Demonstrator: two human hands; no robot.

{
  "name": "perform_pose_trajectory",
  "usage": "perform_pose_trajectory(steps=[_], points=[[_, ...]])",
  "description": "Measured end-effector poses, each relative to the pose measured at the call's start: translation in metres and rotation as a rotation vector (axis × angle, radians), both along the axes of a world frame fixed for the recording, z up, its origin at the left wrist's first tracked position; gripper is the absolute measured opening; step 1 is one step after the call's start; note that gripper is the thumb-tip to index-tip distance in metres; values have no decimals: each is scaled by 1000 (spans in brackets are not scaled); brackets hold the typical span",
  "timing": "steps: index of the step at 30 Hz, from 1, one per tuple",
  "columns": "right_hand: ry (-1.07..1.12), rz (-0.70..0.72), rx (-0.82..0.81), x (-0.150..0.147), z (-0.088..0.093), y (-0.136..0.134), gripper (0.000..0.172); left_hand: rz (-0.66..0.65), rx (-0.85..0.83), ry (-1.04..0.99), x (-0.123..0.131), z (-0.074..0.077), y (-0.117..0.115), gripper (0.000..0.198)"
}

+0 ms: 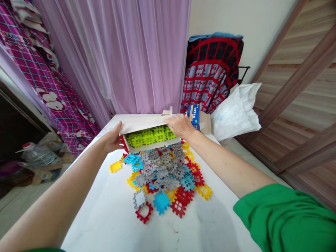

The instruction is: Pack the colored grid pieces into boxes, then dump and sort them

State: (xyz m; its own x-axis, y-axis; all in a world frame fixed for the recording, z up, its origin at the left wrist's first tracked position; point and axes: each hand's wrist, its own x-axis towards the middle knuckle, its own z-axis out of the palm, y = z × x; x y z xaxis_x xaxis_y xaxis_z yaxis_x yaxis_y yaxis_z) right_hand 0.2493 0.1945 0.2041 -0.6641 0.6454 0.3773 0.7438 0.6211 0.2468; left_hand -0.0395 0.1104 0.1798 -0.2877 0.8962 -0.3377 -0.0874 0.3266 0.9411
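Note:
A cardboard box (143, 120) with a pale inside and a red end lies at the far part of the table, its open side facing me. Rows of lime-green plastic building tiles (148, 136) fill it. Around the box's left end my left hand (114, 139) is closed, thumb on top. My right hand (181, 126) grips the right part of the box at its raised flap; some fingertips are hidden. Just in front of the box spreads a pile of interlocking tiles (162, 173) in grey, blue, red and yellow.
The white table (105, 206) carries everything. Behind my right hand stand a blue box (194, 115) and a white bag (236, 112). Purple curtains (147, 56) hang along the back edge. A wooden wardrobe (301, 105) is on the right, a plastic bottle (42, 154) at lower left.

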Motion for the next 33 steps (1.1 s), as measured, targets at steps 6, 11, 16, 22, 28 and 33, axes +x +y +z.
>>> perform_pose_trajectory(steps=[6, 11, 16, 22, 28, 33], points=[[161, 124, 95, -1, -25, 1, 35, 33, -49, -378, 10, -22, -17, 52], [282, 142, 67, 2, -66, -2, 38, 150, 7, -539, 31, -65, -28, 39], [400, 150, 85, 16, -101, -3, 42, 270, 158, -452, 35, -79, -23, 23], [438, 158, 94, 24, -111, -6, 44, 248, 329, -385, 41, -74, -17, 36], [531, 97, 89, 32, -105, -19, 53, 266, 575, -230, 45, -59, -13, 58], [703, -6, 113, 55, -114, -29, 54, 324, 571, -206, 40, -44, -1, 45]])
